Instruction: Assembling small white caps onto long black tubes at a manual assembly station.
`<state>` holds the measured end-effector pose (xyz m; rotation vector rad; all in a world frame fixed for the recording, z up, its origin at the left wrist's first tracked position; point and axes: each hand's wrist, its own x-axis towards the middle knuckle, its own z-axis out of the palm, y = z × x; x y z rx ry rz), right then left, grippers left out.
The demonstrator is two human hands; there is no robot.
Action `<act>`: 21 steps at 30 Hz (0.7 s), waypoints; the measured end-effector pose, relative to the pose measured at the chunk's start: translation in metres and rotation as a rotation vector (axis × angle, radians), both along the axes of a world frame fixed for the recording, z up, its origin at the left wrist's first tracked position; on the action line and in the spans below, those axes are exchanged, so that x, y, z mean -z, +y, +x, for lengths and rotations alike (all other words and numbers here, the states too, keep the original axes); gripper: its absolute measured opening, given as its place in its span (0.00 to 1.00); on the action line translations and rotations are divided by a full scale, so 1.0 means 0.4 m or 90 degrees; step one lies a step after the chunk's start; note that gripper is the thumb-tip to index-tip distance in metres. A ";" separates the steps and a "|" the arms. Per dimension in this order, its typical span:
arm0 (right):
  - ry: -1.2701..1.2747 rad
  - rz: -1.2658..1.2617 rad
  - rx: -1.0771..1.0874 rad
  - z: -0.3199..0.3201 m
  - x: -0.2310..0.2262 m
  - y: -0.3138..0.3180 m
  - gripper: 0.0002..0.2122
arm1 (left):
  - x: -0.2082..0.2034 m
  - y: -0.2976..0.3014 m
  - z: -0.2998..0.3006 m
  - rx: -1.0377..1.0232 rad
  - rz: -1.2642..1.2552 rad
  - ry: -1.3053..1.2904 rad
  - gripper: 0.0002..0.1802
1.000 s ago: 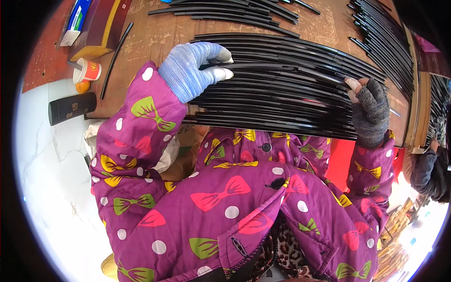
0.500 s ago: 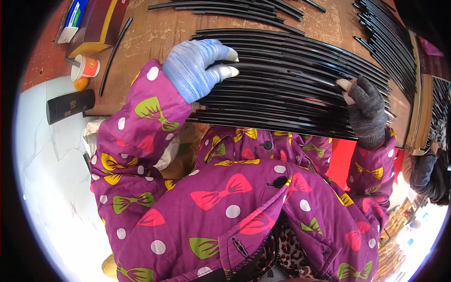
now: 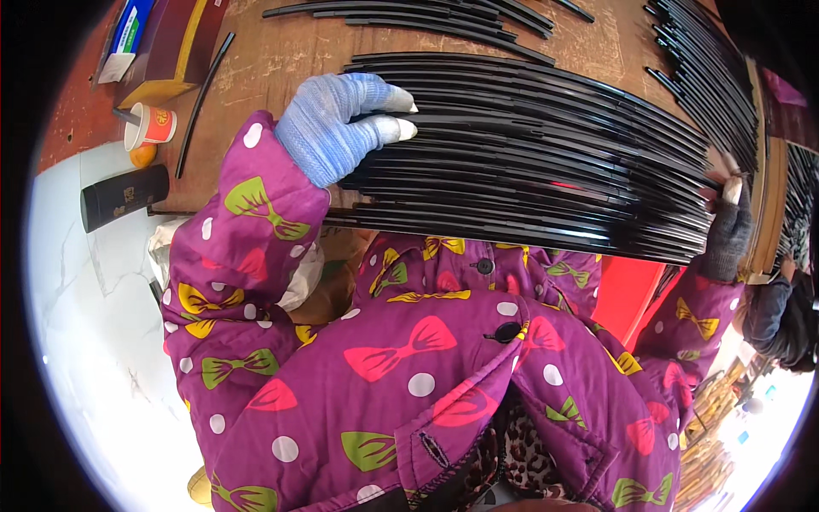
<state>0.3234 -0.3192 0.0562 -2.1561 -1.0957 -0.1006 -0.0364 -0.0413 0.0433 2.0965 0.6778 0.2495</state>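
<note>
A broad layer of thin black rods [image 3: 546,162] lies side by side across the table in front of me. My left hand [image 3: 337,128], in a pale blue glove with whitish tips, is over the left part of the layer. Its thumb and forefinger are parted, with black rods showing in the gap; no grip on a rod is visible. At the right ends of the rods is my right hand [image 3: 729,222], in a dark grey glove with bare fingertips. Its fingers are blurred and partly hidden, so any hold cannot be made out.
More black rods [image 3: 426,15] lie at the far side, and another bundle [image 3: 708,81] at the far right. One loose rod [image 3: 203,107] lies left, near a paper cup [image 3: 159,125], an orange fruit [image 3: 143,155], a dark case [image 3: 125,196] and a maroon box [image 3: 175,51].
My right hand has moved right, from on top of the rods to their right ends. My left hand has shifted slightly left, its fingers still parted.
</note>
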 end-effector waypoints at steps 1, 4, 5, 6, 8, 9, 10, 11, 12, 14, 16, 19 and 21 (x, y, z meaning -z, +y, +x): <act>0.181 0.007 0.000 0.016 0.017 -0.030 0.18 | -0.001 0.003 0.001 0.007 -0.020 0.006 0.12; 0.367 0.071 0.070 -0.084 -0.002 0.016 0.16 | -0.009 -0.005 0.002 0.011 -0.041 0.010 0.11; 0.395 0.113 0.000 -0.098 -0.001 0.016 0.16 | -0.008 -0.006 0.015 0.021 -0.046 0.005 0.11; 0.427 0.158 -0.080 -0.117 0.002 0.022 0.16 | -0.012 -0.018 0.018 0.029 -0.021 0.003 0.11; 0.478 0.254 -0.094 -0.169 0.025 0.071 0.14 | -0.002 -0.021 0.014 0.015 0.049 -0.031 0.10; 0.460 0.244 -0.102 -0.178 0.017 0.080 0.14 | -0.004 -0.023 0.011 0.013 0.053 -0.033 0.10; 0.443 0.234 -0.109 -0.181 0.011 0.085 0.14 | -0.006 -0.028 0.006 -0.003 0.061 -0.044 0.10; 0.441 0.236 -0.111 -0.178 0.007 0.085 0.14 | -0.010 -0.033 0.002 -0.018 0.069 -0.055 0.10; 0.477 0.257 -0.138 -0.173 0.004 0.082 0.13 | -0.019 -0.037 -0.002 -0.019 0.072 -0.056 0.10; 0.512 0.278 -0.166 -0.173 0.002 0.082 0.13 | -0.035 -0.044 -0.005 0.017 0.048 -0.060 0.10; 0.551 0.270 -0.134 -0.179 -0.001 0.096 0.14 | -0.032 -0.046 0.001 0.005 0.037 -0.052 0.10; 0.489 0.204 -0.133 -0.288 -0.017 0.134 0.13 | -0.031 -0.055 0.009 0.044 0.134 -0.057 0.10; 0.489 0.114 -0.208 -0.372 -0.019 0.165 0.13 | -0.022 -0.067 0.035 0.076 0.187 -0.054 0.10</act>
